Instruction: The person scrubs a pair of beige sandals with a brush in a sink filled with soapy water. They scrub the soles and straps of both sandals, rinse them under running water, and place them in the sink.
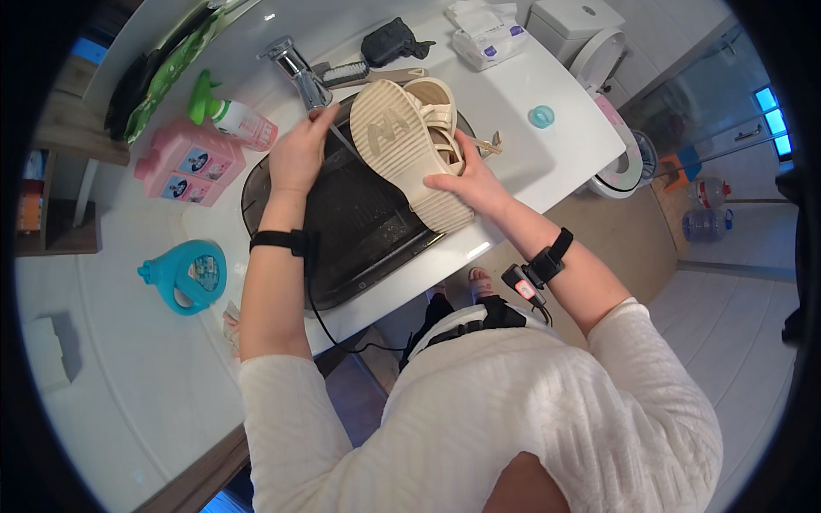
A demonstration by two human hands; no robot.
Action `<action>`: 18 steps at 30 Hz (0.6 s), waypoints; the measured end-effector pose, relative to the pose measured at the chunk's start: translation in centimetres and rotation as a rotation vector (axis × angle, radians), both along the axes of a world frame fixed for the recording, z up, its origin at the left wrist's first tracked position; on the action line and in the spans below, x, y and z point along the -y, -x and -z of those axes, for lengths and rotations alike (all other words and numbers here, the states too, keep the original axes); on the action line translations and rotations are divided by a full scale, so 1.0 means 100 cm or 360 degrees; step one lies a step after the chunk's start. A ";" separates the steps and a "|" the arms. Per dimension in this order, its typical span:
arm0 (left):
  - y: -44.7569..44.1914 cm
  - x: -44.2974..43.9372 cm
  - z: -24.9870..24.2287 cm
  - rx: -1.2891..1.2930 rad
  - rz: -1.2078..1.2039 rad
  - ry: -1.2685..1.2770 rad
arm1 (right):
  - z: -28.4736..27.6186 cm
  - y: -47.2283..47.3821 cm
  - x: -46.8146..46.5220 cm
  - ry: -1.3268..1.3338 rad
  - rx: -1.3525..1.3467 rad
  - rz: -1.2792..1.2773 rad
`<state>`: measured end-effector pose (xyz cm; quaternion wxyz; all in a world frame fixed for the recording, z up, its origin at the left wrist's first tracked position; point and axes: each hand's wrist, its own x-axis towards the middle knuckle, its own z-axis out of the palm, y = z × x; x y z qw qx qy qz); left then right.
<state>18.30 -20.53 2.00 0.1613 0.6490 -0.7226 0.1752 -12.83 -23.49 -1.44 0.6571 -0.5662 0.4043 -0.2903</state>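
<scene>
My right hand [471, 176] grips a cream sandal [401, 138] at its side, with its ridged sole turned up over the sink. A strap with a metal buckle [492, 143] sticks out beyond my fingers. Behind the sole shows more cream strapwork [441, 102], perhaps a second sandal. My left hand [300, 151] is at the mouth of the chrome faucet [298, 70], fingertips by the spout; whether they grip it is hidden. A thin pale streak, seemingly water, slants down from there. Below lies a dark, wet plastic tray or basin [359, 218].
A scrub brush [346, 74] and a dark bundled cloth [394, 43] lie behind the faucet. Tissues [490, 42] and a teal cap [542, 116] are on the right counter [571, 151]. At left stand a spray bottle [244, 122], pink jugs [192, 167] and a teal detergent bottle [192, 276].
</scene>
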 end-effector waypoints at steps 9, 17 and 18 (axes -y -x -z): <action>0.108 -0.045 0.069 -0.3182 -0.0370 -0.0701 | 0.010 -0.046 0.012 0.0111 -0.0579 -0.0014; 0.093 -0.034 0.079 -0.3080 -0.0663 -0.0323 | 0.019 -0.087 0.009 0.0318 -0.1007 -0.0395; 0.094 -0.035 0.083 -0.3115 -0.0680 -0.0305 | 0.016 -0.087 0.005 0.0400 -0.1093 -0.0430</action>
